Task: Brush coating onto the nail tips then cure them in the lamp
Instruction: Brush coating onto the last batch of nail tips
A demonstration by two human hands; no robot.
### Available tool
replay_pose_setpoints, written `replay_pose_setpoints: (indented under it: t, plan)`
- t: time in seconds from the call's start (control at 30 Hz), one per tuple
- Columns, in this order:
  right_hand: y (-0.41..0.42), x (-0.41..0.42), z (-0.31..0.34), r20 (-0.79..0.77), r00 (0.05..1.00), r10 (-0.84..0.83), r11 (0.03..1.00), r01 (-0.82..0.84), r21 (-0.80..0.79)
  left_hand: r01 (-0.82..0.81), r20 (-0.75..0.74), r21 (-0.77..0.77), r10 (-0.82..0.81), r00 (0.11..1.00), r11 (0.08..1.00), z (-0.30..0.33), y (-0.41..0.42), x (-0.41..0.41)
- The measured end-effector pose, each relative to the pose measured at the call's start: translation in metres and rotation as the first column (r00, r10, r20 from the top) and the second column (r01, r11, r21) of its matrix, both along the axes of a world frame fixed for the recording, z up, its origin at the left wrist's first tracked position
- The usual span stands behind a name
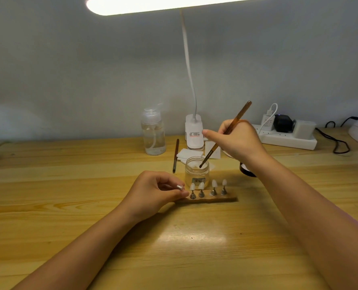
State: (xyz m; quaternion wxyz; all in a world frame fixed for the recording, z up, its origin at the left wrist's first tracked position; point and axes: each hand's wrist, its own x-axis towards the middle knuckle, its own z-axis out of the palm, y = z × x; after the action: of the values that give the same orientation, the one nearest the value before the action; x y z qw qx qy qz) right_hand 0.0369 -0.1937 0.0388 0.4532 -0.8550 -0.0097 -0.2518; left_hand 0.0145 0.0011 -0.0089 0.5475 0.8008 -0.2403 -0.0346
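Several white nail tips [201,185] stand on small metal stands along a brown wooden strip [215,199] at the table's middle. My left hand [153,191] pinches a small silver piece at the strip's left end. Just behind the strip stands an open clear jar [197,172] of coating. My right hand [238,139] grips an amber-handled brush [226,132], whose dark tip dips into the jar's mouth.
A second brush [175,155] lies left of the jar, beside white wipes [184,154]. A clear pump bottle [153,132] stands behind. The desk lamp base [193,130] and a power strip [289,139] with plugs sit by the wall. A dark jar lid [246,169] lies under my right wrist.
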Motion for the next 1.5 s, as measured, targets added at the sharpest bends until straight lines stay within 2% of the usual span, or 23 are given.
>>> replay_pose_setpoints:
  t: [0.23,0.43,0.57,0.97,1.3,1.5]
  plan:
    - [-0.011,-0.004,0.003,-0.052,0.998,-0.022,0.992,0.028,0.126,0.053,-0.005,0.021,-0.052,0.999,0.998,0.002,0.002,-0.001]
    - [-0.012,-0.004,0.005,-0.153,0.987,0.052,0.994,-0.038,0.098,0.076,-0.044,0.087,-0.072,0.996,0.993,0.005,0.0,-0.002]
    - [-0.015,-0.004,0.006,-0.163,0.985,0.051,0.992,-0.031,0.12,0.081,-0.038,0.131,-0.077,0.996,0.988,0.003,-0.003,-0.004]
    - [-0.027,-0.007,0.01,-0.158,0.987,-0.017,0.976,0.05,0.21,0.074,0.0,0.104,-0.074,0.997,0.992,-0.003,-0.007,-0.004]
    - [-0.02,-0.003,0.003,-0.241,0.97,0.025,0.966,0.038,0.255,0.083,-0.024,0.121,-0.081,0.996,0.989,-0.001,-0.01,-0.002]
    - [-0.029,-0.008,0.006,-0.212,0.977,0.036,0.943,0.038,0.331,0.101,0.001,0.094,-0.102,0.995,0.99,-0.002,-0.01,-0.004]
